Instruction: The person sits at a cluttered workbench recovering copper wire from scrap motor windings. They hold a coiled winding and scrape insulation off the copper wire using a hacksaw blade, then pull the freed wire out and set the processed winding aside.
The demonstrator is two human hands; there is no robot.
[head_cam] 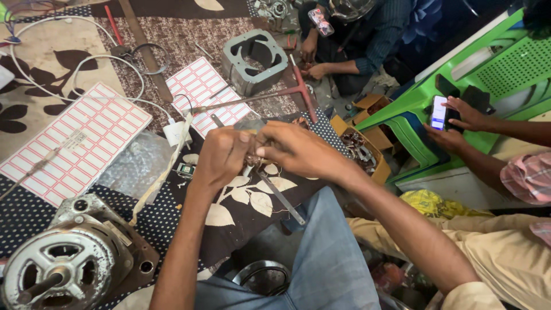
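My left hand and right hand both close their fingers on one small copper-wound part, near two red-gridded sheets and one motor.

Patterned floor cloth with motor, label sheets, grey metal frame, white cable.

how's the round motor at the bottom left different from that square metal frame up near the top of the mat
The motor is a closed, rounded silver housing with a shaft sticking out towards the camera; the metal frame is a squarish grey shell, hollow, so you see straight through its open middle. The motor sits at the near edge, close to the person's left arm; the frame lies farther off, beside a red-handled T-shaped tool. Both are metal and lie untouched on the patterned mat.
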